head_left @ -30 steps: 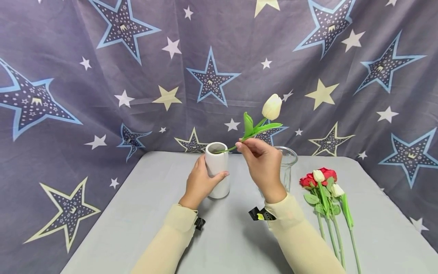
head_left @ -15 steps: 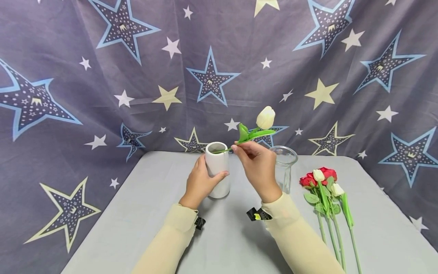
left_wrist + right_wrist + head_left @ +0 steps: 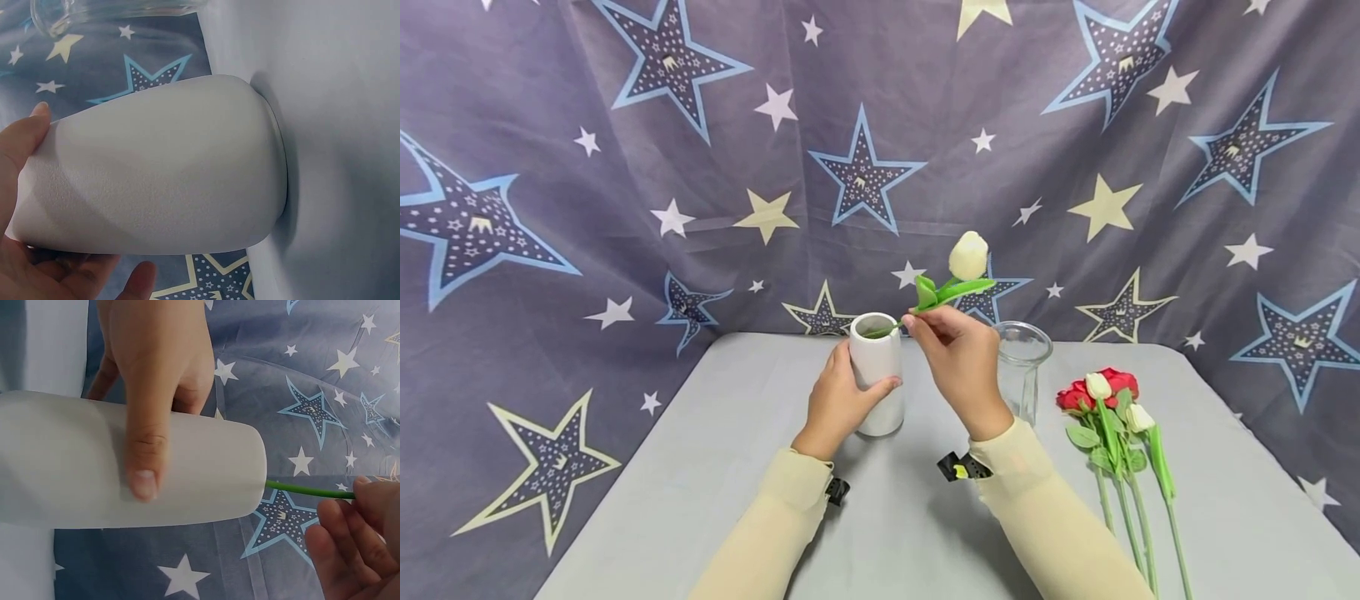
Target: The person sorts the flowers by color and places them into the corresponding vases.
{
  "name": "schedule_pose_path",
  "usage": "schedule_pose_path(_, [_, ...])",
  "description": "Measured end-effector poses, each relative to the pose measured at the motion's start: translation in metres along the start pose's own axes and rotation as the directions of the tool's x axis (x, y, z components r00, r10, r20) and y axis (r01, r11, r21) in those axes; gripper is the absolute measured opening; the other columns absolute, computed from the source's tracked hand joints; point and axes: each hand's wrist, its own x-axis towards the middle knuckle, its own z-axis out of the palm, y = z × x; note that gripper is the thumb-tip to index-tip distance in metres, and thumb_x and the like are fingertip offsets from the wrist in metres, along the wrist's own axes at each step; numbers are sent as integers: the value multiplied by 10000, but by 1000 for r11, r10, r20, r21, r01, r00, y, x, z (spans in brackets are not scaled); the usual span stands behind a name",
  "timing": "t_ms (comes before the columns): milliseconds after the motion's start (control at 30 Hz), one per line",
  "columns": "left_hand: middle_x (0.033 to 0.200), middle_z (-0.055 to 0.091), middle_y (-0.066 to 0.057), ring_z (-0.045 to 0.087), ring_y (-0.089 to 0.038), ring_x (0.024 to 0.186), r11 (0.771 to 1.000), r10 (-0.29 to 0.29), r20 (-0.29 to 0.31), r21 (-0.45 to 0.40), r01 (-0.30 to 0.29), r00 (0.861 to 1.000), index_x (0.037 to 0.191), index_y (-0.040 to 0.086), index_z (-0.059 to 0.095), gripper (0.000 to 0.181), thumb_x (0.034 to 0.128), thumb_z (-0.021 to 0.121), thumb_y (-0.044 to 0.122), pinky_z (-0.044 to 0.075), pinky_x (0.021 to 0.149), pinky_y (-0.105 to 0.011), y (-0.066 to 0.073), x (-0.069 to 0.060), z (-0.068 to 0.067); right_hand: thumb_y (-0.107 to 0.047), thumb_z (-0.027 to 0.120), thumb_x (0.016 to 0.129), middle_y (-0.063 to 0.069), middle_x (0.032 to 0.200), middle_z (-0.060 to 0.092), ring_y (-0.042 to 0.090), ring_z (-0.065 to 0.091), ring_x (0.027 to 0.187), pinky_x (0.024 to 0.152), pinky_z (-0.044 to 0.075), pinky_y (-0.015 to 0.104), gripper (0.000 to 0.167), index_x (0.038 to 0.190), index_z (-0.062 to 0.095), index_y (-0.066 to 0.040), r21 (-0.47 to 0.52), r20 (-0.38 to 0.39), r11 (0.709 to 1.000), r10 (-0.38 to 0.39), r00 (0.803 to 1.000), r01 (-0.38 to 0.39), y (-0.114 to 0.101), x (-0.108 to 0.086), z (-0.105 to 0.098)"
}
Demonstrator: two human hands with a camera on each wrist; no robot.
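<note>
A white vase point(image 3: 880, 400) stands upright on the table, and my left hand point(image 3: 837, 400) grips it around its upper side. In the right wrist view the left thumb lies across the vase point(image 3: 206, 469). My right hand point(image 3: 962, 362) pinches the green stem point(image 3: 306, 489) of a white tulip point(image 3: 968, 256) between thumb and fingers. The stem's lower end is inside the vase mouth, so its tip is hidden. The bloom and two green leaves point(image 3: 955, 290) slant up to the right above the right hand.
Behind the right hand stands a clear glass vase point(image 3: 1026, 346), partly hidden. On the right of the grey table point(image 3: 700, 500) lie red roses point(image 3: 1075, 394) and two white tulips point(image 3: 1098, 385) with long stems. A star-patterned cloth point(image 3: 715, 167) hangs behind.
My right hand has moved left and slightly down toward the vase, carrying the tulip, and more of its stem is inside the mouth. The left hand and vase have stayed still.
</note>
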Motion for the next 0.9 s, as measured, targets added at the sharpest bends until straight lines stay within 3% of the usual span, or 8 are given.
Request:
schedule_pose_path(400, [1297, 596, -105, 657, -327, 1097, 1000, -6, 13, 6, 6, 1000, 1484, 115, 426, 918, 809, 840, 580, 538, 888, -525, -4, 1, 1, -266, 776, 954, -61, 824, 767, 24, 686, 698, 626, 556, 259, 117, 992, 811, -161, -54, 100, 998, -21, 995, 27, -6, 23, 2])
schedule_pose_path(633, [1297, 595, -99, 655, -323, 1102, 1000, -13, 12, 4, 13, 1000, 1476, 125, 431, 913, 802, 843, 582, 535, 892, -520, -3, 2, 1, -247, 785, 947, -39, 851, 782, 25, 697, 701, 638, 573, 269, 123, 1002, 813, -141, -81, 116, 996, -18, 993, 27, -7, 24, 2])
schedule_pose_path(900, [1312, 590, -104, 652, -326, 1114, 1000, -14, 24, -5, 14, 1000, 1487, 124, 417, 938, 800, 836, 604, 533, 894, -532, -3, 1, 0, -234, 792, 940, -50, 836, 782, 16, 677, 660, 603, 560, 263, 104, 980, 813, -140, -130, 186, 991, 33, 982, -9, -3, 21, 8])
